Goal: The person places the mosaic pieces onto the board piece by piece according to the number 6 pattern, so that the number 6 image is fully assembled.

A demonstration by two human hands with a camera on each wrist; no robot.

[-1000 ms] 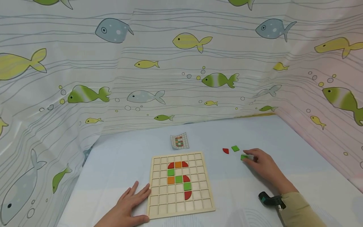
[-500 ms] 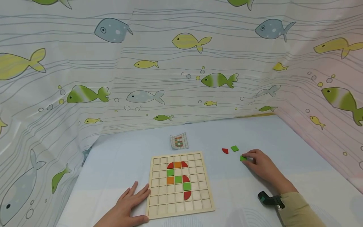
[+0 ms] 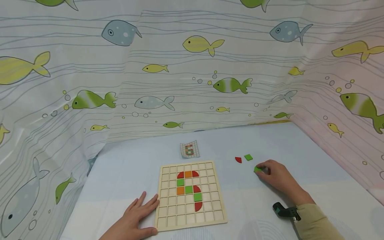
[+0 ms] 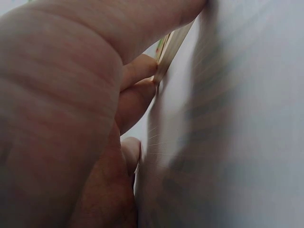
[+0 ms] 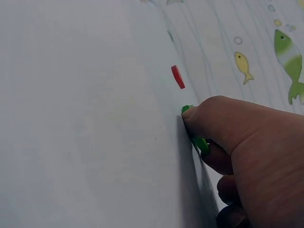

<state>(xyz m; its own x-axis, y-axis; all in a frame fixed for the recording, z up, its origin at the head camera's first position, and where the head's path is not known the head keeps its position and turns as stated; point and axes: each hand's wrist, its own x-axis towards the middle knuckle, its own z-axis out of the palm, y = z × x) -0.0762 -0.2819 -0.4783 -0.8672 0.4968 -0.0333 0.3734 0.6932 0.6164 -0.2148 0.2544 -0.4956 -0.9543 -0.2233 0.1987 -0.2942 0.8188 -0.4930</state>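
My left hand (image 3: 135, 216) lies spread on the cloth, with fingertips and thumb tip at the left edge of a wooden grid board (image 3: 171, 220). Red, orange and green pieces fill several of the board's squares in a curved figure. Off to the right, my right hand (image 3: 279, 176) pinches a small green square tile (image 3: 256, 169) between thumb and fingers, low over the cloth. The right wrist view shows the thumb (image 5: 204, 118) across the tile, hiding part of it. Just beyond lie a second green tile (image 3: 248, 157) and a red quarter-circle piece (image 3: 238, 160).
A small paper card (image 3: 189, 150) printed with a coloured grid pattern lies behind the board. A black device (image 3: 285, 211) sits at the right wrist. Fish-patterned curtain (image 3: 192, 96) walls enclose the pale cloth-covered table (image 3: 132, 163) at the back and sides.
My right fingers have closed on the green tile and drawn it slightly toward me. The left hand, the board and the other loose pieces stay where they were.
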